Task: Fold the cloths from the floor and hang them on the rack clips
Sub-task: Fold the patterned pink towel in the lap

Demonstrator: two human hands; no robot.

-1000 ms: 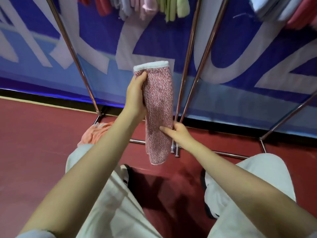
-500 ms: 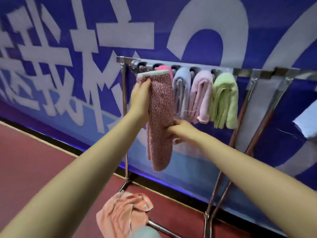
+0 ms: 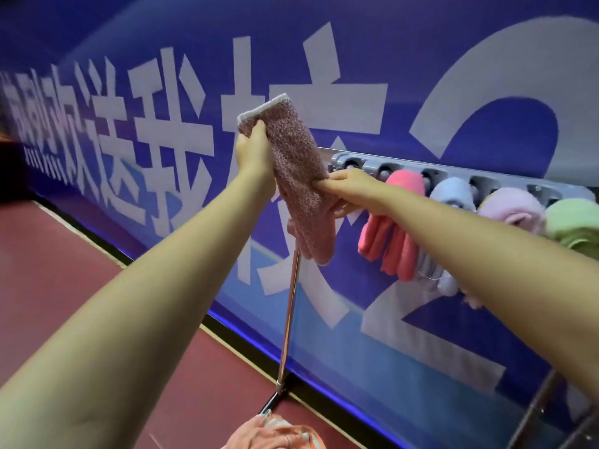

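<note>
Orange cloth (image 3: pixel 275 432) lies bunched on the red floor (image 3: pixel 64 270) at the very bottom of the view, nearest the person and beside the foot of the rack's upright pole (image 3: pixel 289 315); it looks to be the next piece awaiting folding. Above it, both arms reach forward and up. The left hand (image 3: pixel 252 153) grips the folded speckled pink cloth (image 3: pixel 296 176) near its white-trimmed top edge, fingers curled round it, holding it tilted with the top leaning left so that the long strip hangs down. The right hand (image 3: pixel 350 189) pinches the same cloth at its middle, thumb on the near face and fingers behind, probably to bunch that part and push it into a clip. That midpoint sits just in front of the left end of the grey clip bar (image 3: pixel 453 175), where two clips (image 3: pixel 387 168) appear free.

Further right along the bar, a coral pink cloth (image 3: pixel 392 234), a pale blue cloth (image 3: pixel 452 192), a light pink cloth (image 3: pixel 512 212) and a green cloth (image 3: pixel 573 225) hang from their clips, so the task seems well along. The right forearm crosses in front of these and hides parts of them. The coral cloth hangs just beside the target clips and could crowd the insertion. Behind everything stands a blue banner (image 3: pixel 421 59) with large white characters.
</note>
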